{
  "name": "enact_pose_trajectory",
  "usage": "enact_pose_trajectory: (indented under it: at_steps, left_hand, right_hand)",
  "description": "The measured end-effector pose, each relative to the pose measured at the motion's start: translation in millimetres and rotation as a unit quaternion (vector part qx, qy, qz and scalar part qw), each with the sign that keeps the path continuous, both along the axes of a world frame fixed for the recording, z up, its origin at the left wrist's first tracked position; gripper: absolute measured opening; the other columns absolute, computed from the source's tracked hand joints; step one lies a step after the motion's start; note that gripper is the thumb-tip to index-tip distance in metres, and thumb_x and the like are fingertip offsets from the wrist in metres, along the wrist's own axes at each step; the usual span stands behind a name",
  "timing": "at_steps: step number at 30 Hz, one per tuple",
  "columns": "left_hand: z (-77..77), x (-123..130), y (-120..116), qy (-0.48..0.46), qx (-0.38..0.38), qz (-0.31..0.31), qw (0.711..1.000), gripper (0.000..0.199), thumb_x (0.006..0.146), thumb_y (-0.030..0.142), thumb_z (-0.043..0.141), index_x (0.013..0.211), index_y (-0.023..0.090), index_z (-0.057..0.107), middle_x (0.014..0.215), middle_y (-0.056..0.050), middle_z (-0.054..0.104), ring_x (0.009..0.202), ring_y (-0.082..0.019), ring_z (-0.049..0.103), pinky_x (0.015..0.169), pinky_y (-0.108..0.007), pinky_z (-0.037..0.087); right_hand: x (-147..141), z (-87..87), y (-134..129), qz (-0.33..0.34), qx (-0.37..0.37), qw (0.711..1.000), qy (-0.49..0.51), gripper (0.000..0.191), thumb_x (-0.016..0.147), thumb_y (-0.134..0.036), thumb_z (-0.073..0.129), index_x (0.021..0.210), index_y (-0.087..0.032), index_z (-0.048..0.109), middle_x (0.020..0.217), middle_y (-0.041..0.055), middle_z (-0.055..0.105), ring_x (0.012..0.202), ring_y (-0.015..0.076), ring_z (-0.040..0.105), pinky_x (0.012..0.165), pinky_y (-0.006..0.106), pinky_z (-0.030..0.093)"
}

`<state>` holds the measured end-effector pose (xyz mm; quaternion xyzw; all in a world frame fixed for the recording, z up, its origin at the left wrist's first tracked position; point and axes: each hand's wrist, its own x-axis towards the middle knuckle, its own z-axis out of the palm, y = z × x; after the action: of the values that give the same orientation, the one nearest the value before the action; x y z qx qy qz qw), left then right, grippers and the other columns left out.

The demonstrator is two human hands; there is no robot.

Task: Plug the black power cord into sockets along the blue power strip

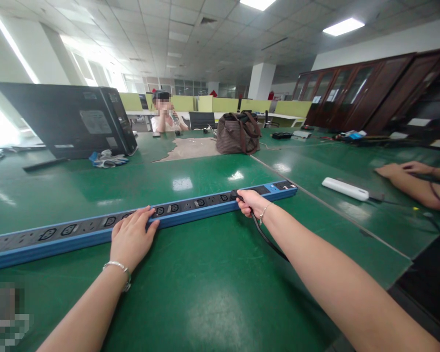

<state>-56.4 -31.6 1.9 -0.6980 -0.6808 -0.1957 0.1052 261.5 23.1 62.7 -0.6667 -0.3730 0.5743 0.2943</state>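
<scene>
A long blue power strip (201, 211) with a row of black sockets lies across the green table (190, 274). My left hand (134, 234) rests on the strip left of the middle, fingers over its top and thumb along the front edge. Nearer the strip's right end, my right hand (250, 203) is closed on a black plug (235, 194), which sits at one of the sockets; how deep it is cannot be seen. From under that hand a black cable (266, 238) runs down to the right and passes behind my forearm.
A black computer case (91, 122) stands at the back left with gloves (108, 159) beside it. Further back are a brown bag (238, 133) and a seated person (165, 115). On the right lie a white power strip (346, 189) and another person's hands (407, 176).
</scene>
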Motion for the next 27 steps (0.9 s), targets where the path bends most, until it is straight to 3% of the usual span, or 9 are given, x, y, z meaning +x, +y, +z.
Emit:
enact_pose_trajectory:
  at_steps: [19, 27]
  left_hand:
    - [0.6, 0.7, -0.7, -0.014, 0.008, -0.007, 1.0, 0.046, 0.089, 0.044, 0.033, 0.123, 0.022, 0.055, 0.133, -0.007, 0.055, 0.125, -0.025, 0.046, 0.106, -0.046, 0.031]
    - [1.6, 1.5, -0.6, -0.016, 0.008, -0.01, 1.0, 0.045, 0.089, 0.043, 0.034, 0.121, 0.021, 0.057, 0.132, -0.006, 0.056, 0.122, -0.025, 0.049, 0.104, -0.045, 0.033]
  right_hand:
    - [1.7, 2.9, 3.7, 0.01, -0.025, 1.0, 0.001, 0.037, 0.096, -0.037, 0.025, 0.065, -0.02, 0.037, 0.037, -0.0103, 0.026, 0.027, 0.0042, 0.023, 0.031, 0.014, 0.017]
    - [2.5, -8.4, 2.2, -0.016, -0.003, 0.999, 0.031, 0.042, 0.095, -0.044, 0.027, 0.065, -0.019, 0.041, 0.038, -0.0087, 0.032, 0.028, 0.0055, 0.034, 0.032, 0.014, 0.022]
